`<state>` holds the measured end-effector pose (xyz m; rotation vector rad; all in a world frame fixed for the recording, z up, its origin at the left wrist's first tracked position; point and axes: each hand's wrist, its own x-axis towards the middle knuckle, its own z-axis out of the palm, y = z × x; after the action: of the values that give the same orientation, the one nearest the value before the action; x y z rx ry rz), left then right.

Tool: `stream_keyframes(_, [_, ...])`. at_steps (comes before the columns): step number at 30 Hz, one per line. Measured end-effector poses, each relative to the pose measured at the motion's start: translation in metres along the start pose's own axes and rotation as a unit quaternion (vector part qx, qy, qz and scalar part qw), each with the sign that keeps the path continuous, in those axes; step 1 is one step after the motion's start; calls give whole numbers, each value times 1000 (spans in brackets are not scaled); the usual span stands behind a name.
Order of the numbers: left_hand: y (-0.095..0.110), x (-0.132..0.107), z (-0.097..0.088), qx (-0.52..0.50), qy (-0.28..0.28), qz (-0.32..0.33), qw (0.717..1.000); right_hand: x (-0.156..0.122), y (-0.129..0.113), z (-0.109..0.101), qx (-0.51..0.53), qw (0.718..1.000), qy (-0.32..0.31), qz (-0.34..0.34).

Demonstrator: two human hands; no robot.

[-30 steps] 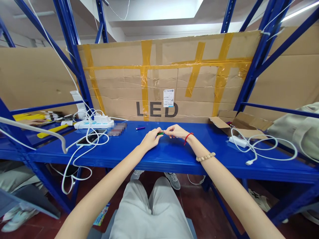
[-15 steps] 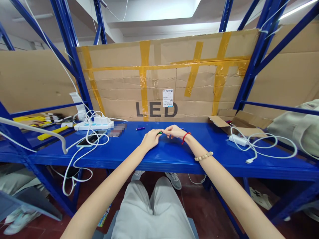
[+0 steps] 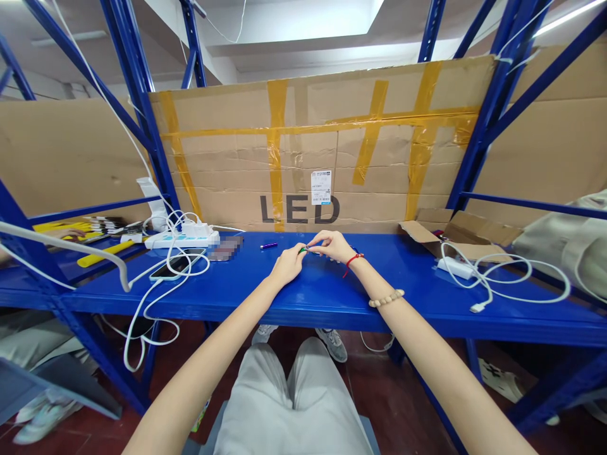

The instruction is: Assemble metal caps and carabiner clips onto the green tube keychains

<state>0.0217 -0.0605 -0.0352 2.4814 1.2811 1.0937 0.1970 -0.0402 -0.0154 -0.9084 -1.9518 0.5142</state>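
The right hand [image 3: 334, 246] has arched higher — thumb and forefinger narrowed at the end of a small green item [image 3: 302, 249] gripped in the left hand [image 3: 287, 265] over the blue table [image 3: 237, 278] — suggesting finer work; whether they pinch it is unclear.

Bright ceiling [image 3: 294, 14], dim floor [image 3: 370, 392]

A tube light [image 3: 569, 19] is glaring at the upper right, and whitish light is falling on the blue table [image 3: 379, 278], which is giving back a soft sheen. Tape [image 3: 420, 151] is catching glints right of centre. Below the table, the floor is lying in shadow. The wide lens is stretching the arms [image 3: 434, 354] toward the lower corners and tilting the posts [image 3: 141, 95] at both sides. The green thing [image 3: 302, 249] in the left hand [image 3: 288, 264] is showing too small for detail. A pixelated patch [image 3: 226, 248] is hiding something left of centre.
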Motion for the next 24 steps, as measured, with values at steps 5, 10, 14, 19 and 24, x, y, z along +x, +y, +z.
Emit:
stream_keyframes(5, [-2, 1, 2, -26, -17, 4, 1000, 2, 5, -3, -20, 999, 8, -43])
stream_keyframes(10, [-3, 0, 2, -33, -25, 5, 999, 3, 6, -4, -27, 998, 0, -61])
stream_keyframes(14, [-1, -1, 1, -33, -29, 12, 999, 2, 6, -4, -24, 997, -8, -68])
stream_keyframes(19, [0, -2, 0, -30, -35, 18, 999, 2, 7, -4, -12, 998, -14, -67])
stream_keyframes(24, [-1, -3, 0, -25, -42, 25, 998, 1, 7, -3, 5, 998, -19, -59])
